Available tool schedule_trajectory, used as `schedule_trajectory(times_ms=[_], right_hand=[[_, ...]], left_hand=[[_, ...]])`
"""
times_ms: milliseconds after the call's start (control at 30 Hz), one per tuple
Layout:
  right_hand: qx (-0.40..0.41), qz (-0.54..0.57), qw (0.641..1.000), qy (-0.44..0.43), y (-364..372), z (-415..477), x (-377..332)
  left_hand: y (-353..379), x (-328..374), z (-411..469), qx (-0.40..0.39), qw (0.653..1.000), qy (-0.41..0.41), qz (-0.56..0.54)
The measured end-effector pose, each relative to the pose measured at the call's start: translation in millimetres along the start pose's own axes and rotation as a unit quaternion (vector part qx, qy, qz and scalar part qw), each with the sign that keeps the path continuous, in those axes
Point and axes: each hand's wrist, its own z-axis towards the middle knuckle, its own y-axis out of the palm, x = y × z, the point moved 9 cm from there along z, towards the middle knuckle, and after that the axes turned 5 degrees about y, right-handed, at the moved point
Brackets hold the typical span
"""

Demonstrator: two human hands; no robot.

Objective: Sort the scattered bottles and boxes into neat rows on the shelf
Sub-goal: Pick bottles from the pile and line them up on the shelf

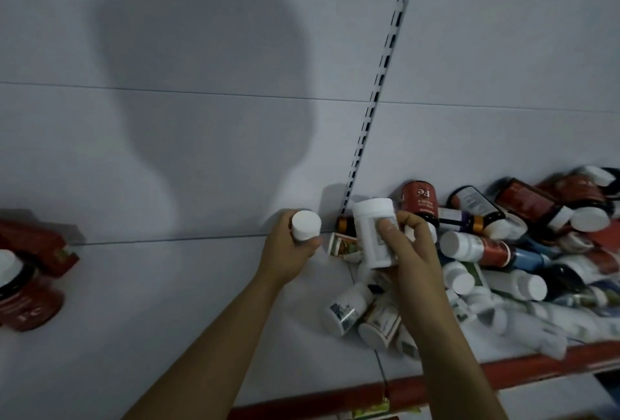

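Person, two limbs in view. Left hand [288, 253] and right hand [414, 252]: bare, slim-fingered. Left forearm [221, 335] and right forearm [443, 346]: slender, bare along the whole visible length, wrists likewise. Right thumbnail [385, 225]: short, trimmed.

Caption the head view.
Left hand grips a small white bottle, right hand a taller white plastic bottle, beside a jumbled bottle pile on the white shelf.

Small white btl [305, 225] & taller btl [374, 235] held upright; pile [503, 252] at R.
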Motion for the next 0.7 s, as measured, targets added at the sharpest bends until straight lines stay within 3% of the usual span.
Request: schedule_trajectory(times_ms=[167, 267, 500, 700], right_hand=[[-0.001, 0.039, 0.999, 0.017, -7, 0, -2], [-0.014, 0.078, 0.997, 0.017, -11, -6, -3], [0.093, 0.097, 0.990, -0.039, -73, -27, -9], [0.250, 0.103, 0.958, -0.100, -210, -53, -29]], left_hand=[[-48, 18, -29, 0.116, 0.988, -0.009, -0.104], [-73, 38, -53, 0.136, 0.980, 0.002, -0.148], [-28, 95, -64, 0.036, 0.980, 0.064, -0.184], [86, 160, -64, -0.058, 0.975, 0.144, -0.157]])
